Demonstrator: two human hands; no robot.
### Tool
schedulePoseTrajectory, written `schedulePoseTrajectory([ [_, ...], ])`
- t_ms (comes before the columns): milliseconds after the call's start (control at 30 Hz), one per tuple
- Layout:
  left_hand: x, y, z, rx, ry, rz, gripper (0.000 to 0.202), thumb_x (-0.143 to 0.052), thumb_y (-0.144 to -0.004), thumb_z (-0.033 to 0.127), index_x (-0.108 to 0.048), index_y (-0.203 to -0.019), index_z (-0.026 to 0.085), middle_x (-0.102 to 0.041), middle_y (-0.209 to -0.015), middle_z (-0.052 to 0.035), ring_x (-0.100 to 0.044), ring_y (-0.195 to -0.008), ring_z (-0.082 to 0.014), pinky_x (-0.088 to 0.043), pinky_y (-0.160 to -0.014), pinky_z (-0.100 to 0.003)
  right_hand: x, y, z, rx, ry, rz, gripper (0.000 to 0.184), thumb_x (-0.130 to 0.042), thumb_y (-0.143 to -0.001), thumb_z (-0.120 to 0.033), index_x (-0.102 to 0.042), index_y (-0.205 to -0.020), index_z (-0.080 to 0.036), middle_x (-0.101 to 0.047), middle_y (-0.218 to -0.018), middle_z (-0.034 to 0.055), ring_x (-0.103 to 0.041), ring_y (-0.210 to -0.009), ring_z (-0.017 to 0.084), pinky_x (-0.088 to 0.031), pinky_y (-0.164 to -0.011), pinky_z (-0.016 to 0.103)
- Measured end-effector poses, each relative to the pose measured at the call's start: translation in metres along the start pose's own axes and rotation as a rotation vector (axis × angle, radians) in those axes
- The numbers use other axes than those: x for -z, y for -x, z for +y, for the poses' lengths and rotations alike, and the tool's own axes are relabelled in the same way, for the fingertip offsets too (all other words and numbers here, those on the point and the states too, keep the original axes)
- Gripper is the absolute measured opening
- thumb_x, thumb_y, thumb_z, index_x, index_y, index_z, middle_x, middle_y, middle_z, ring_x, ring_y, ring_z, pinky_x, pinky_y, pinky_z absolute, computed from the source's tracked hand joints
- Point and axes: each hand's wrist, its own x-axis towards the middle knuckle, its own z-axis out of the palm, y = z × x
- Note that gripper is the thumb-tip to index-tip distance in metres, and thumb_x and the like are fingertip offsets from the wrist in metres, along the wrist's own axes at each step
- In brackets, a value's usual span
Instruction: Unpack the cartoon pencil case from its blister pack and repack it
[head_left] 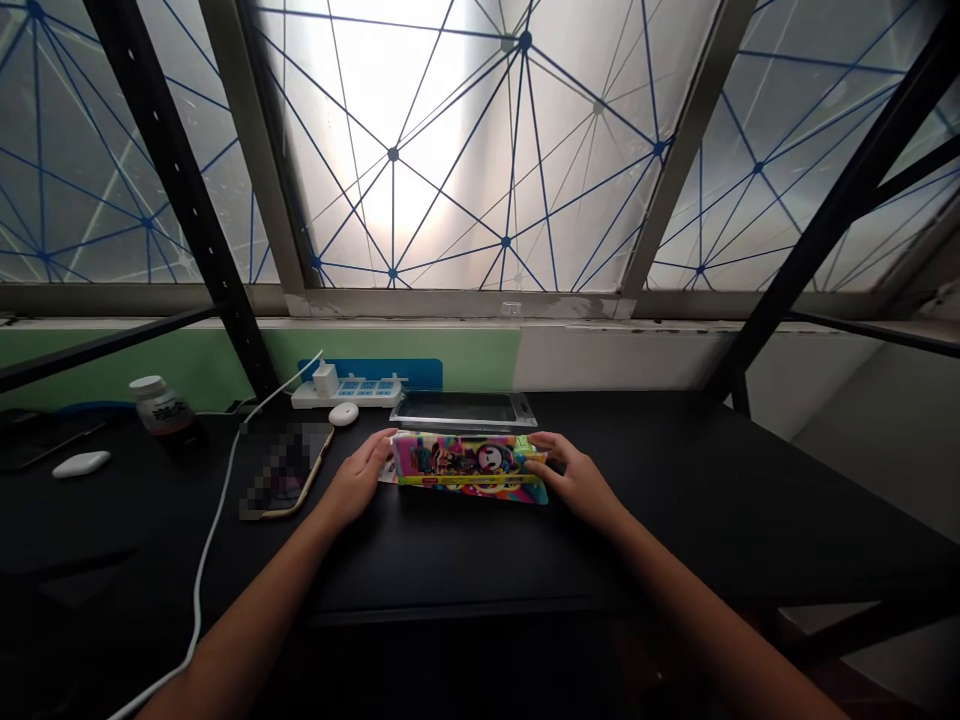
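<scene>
A brightly coloured flat package point(469, 465) with cartoon figures on it is held between my two hands, just above or on the black desk. My left hand point(361, 480) is closed on its left end, where a pale flap shows under the fingers. At the other end, my right hand point(574, 478) pinches the package with thumb and fingers. Behind it lies a clear-edged flat case point(463, 408) with a dark middle. Whether the package is a box or a pouch I cannot tell.
A white cable point(217, 530) runs along the left from a power strip point(346, 392). Near it lie a phone-like thing point(289, 475), a round white case point(343, 414), a jar point(161, 405) and a white mouse-shaped object point(81, 464). Black metal posts point(187, 190) flank the desk point(720, 490).
</scene>
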Motion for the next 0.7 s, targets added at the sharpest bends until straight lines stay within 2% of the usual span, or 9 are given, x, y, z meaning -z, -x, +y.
schedulePoseTrajectory([
  [67,0.0,0.0,0.001,-0.004,0.0,0.009,0.063,-0.023,-0.101,0.06,-0.051,-0.138,0.018,-0.071,-0.124,-0.0113,-0.063,-0.121,-0.0283,-0.046,-0.104,-0.042,-0.001,-0.002,0.002,-0.002,0.006,0.034,0.051,-0.057,-0.093,-0.053,-0.05,-0.134,-0.024,-0.063,-0.135,0.0131,-0.066,-0.116,0.028,-0.055,-0.094,0.044],
  [133,0.0,0.002,0.003,-0.011,-0.022,0.012,0.06,-0.024,-0.102,0.059,-0.052,-0.136,0.019,-0.072,-0.121,-0.0109,-0.065,-0.119,-0.0289,-0.046,-0.103,-0.043,-0.003,-0.001,0.002,0.015,0.031,0.034,0.058,-0.064,-0.087,-0.054,-0.05,-0.135,-0.022,-0.063,-0.134,0.0139,-0.065,-0.118,0.029,-0.054,-0.097,0.044],
  [200,-0.001,0.005,0.007,-0.028,-0.058,0.014,0.055,-0.03,-0.101,0.059,-0.054,-0.133,0.022,-0.072,-0.12,-0.01,-0.065,-0.118,-0.0301,-0.045,-0.102,-0.045,-0.004,0.002,0.0,0.037,0.069,0.024,0.062,-0.072,-0.081,-0.053,-0.054,-0.132,-0.022,-0.067,-0.129,0.0132,-0.065,-0.117,0.031,-0.054,-0.097,0.045],
  [300,-0.004,0.014,0.016,-0.076,-0.103,0.028,0.05,-0.04,-0.099,0.056,-0.051,-0.136,0.024,-0.07,-0.125,-0.0093,-0.063,-0.12,-0.0307,-0.044,-0.103,-0.045,-0.005,0.007,-0.004,0.07,0.124,0.045,0.056,-0.075,-0.079,-0.05,-0.06,-0.127,-0.024,-0.071,-0.122,0.0114,-0.068,-0.111,0.032,-0.056,-0.093,0.046],
  [367,-0.008,0.019,0.024,-0.126,-0.141,0.093,0.048,-0.044,-0.098,0.052,-0.049,-0.137,0.025,-0.067,-0.129,-0.0094,-0.061,-0.122,-0.03,-0.044,-0.103,-0.044,-0.005,0.007,-0.007,0.099,0.154,0.095,0.053,-0.073,-0.08,-0.049,-0.062,-0.127,-0.025,-0.069,-0.128,0.0113,-0.067,-0.113,0.034,-0.055,-0.094,0.048],
  [433,-0.014,0.018,0.034,-0.186,-0.195,0.225,0.046,-0.046,-0.097,0.049,-0.049,-0.136,0.025,-0.064,-0.132,-0.01,-0.059,-0.123,-0.0297,-0.045,-0.103,-0.043,-0.004,0.0,-0.01,0.136,0.179,0.16,0.053,-0.07,-0.083,-0.049,-0.06,-0.13,-0.025,-0.063,-0.137,0.0116,-0.064,-0.118,0.034,-0.053,-0.098,0.049],
  [533,-0.023,-0.001,0.049,-0.243,-0.267,0.41,0.051,-0.052,-0.095,0.047,-0.044,-0.14,0.024,-0.056,-0.139,-0.0128,-0.053,-0.129,-0.0314,-0.042,-0.105,-0.046,-0.002,-0.026,-0.015,0.192,0.218,0.227,0.054,-0.064,-0.087,-0.051,-0.059,-0.133,-0.023,-0.061,-0.14,0.0119,-0.062,-0.121,0.033,-0.05,-0.101,0.048],
  [600,-0.029,-0.025,0.053,-0.225,-0.321,0.446,0.064,-0.059,-0.091,0.048,-0.037,-0.145,0.021,-0.053,-0.14,-0.0157,-0.048,-0.132,-0.0336,-0.039,-0.108,-0.048,-0.003,-0.051,-0.015,0.218,0.251,0.247,0.052,-0.061,-0.09,-0.051,-0.059,-0.133,-0.022,-0.063,-0.137,0.0122,-0.061,-0.121,0.033,-0.049,-0.102,0.047],
  [700,-0.037,-0.06,0.045,-0.138,-0.412,0.422,0.068,-0.059,-0.092,0.052,-0.034,-0.146,0.019,-0.051,-0.142,-0.0182,-0.046,-0.133,-0.0356,-0.039,-0.106,-0.051,-0.009,-0.085,-0.009,0.234,0.312,0.259,0.051,-0.054,-0.094,-0.049,-0.058,-0.135,-0.018,-0.062,-0.137,0.0149,-0.06,-0.123,0.033,-0.047,-0.104,0.048],
])
